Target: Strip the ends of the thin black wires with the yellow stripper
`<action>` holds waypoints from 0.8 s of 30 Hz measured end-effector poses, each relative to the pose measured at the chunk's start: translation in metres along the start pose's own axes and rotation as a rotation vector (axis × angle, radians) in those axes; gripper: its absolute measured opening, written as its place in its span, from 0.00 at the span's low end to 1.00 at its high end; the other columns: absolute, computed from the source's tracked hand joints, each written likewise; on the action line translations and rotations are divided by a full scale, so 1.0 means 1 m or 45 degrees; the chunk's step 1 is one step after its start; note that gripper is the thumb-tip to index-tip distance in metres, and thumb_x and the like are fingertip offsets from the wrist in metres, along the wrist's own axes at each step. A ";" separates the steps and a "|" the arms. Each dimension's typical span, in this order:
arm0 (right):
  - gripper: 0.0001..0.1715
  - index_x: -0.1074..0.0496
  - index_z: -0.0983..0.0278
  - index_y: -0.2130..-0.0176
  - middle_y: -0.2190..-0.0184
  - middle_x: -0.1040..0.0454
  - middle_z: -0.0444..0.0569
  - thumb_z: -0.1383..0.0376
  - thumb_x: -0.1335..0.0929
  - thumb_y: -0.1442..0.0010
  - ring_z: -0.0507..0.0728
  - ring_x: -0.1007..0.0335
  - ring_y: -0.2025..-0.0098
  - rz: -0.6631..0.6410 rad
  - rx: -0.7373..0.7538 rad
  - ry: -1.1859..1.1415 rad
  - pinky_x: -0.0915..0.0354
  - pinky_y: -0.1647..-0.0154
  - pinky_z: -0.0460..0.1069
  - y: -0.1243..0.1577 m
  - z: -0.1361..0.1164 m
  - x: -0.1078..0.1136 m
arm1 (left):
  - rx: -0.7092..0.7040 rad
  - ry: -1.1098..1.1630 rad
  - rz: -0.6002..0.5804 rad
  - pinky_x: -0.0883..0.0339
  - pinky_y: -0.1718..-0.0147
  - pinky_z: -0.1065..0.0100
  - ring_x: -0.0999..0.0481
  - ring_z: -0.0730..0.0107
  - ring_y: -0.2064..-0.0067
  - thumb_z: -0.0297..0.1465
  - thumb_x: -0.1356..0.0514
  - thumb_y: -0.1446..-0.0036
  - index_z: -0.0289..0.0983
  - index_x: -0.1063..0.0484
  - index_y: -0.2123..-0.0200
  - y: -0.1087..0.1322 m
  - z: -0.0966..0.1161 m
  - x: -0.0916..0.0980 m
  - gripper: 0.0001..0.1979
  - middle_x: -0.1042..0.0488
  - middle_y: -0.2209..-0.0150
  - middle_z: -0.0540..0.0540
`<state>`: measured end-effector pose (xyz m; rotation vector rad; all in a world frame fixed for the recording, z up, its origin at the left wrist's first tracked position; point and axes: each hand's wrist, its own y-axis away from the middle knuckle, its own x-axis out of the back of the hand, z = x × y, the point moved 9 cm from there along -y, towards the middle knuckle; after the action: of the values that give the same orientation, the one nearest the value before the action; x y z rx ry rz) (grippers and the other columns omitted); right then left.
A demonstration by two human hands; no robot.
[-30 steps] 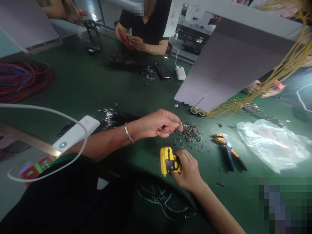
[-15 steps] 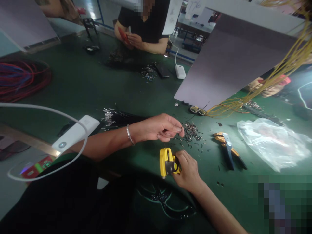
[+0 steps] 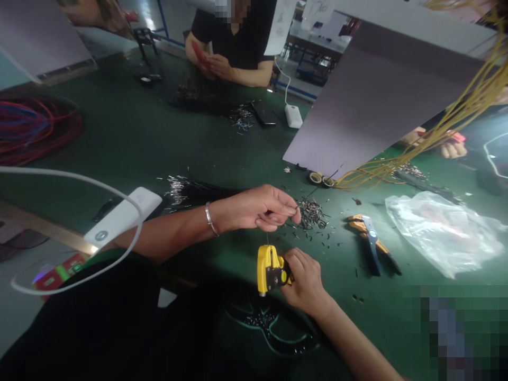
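Presently at what looks like the stripping step, my left hand (image 3: 273, 209) pinches a black wire (image 3: 309, 194) reaching down to the yellow wire stripper (image 3: 262, 267) clasped in my right hand (image 3: 304, 278); next calls for steady alignment.

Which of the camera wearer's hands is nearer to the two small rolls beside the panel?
Left. The left hand is lower and to the left of the rolls in the picture; the right hand, holding the yellow tool, is much lower and slightly left.
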<state>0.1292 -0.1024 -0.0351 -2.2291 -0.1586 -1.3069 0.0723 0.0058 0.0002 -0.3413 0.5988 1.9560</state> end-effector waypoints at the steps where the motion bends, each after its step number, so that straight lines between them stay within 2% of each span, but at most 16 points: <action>1: 0.10 0.38 0.62 0.65 0.72 0.33 0.49 0.71 0.37 0.51 0.58 0.38 0.71 0.005 0.005 -0.001 0.41 0.72 0.51 0.000 -0.001 0.000 | 0.004 0.003 0.006 0.57 0.85 0.78 0.54 0.83 0.82 0.24 0.41 0.43 0.30 0.27 0.73 0.000 0.000 0.000 0.06 0.50 0.83 0.56; 10: 0.06 0.40 0.61 0.68 0.75 0.36 0.46 0.70 0.38 0.49 0.56 0.42 0.74 0.045 0.005 -0.048 0.45 0.73 0.49 0.001 -0.005 0.002 | -0.034 -0.007 0.049 0.57 0.85 0.78 0.53 0.84 0.83 0.21 0.43 0.43 0.29 0.26 0.72 0.003 0.007 -0.002 0.07 0.49 0.84 0.56; 16: 0.08 0.43 0.60 0.71 0.77 0.39 0.43 0.71 0.37 0.50 0.54 0.43 0.76 0.093 -0.030 -0.098 0.48 0.76 0.48 -0.001 -0.004 0.005 | -0.108 -0.033 0.124 0.58 0.85 0.77 0.50 0.85 0.83 0.19 0.43 0.43 0.28 0.26 0.73 0.004 0.013 0.004 0.08 0.44 0.83 0.54; 21: 0.10 0.44 0.59 0.72 0.79 0.39 0.42 0.71 0.37 0.54 0.54 0.43 0.78 0.091 -0.130 -0.133 0.47 0.77 0.48 0.001 -0.003 0.006 | -0.180 -0.081 0.222 0.58 0.85 0.76 0.50 0.85 0.83 0.19 0.41 0.45 0.28 0.26 0.75 0.003 0.013 0.013 0.08 0.43 0.83 0.53; 24: 0.09 0.41 0.59 0.71 0.78 0.36 0.44 0.70 0.37 0.55 0.55 0.40 0.77 0.066 -0.224 -0.197 0.43 0.75 0.49 0.007 0.000 0.004 | -0.206 -0.104 0.234 0.58 0.85 0.76 0.50 0.85 0.83 0.19 0.41 0.45 0.28 0.26 0.76 0.003 0.014 0.014 0.08 0.43 0.84 0.53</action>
<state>0.1335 -0.1085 -0.0347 -2.4664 -0.0437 -1.1599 0.0638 0.0228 0.0055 -0.3136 0.4321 2.1905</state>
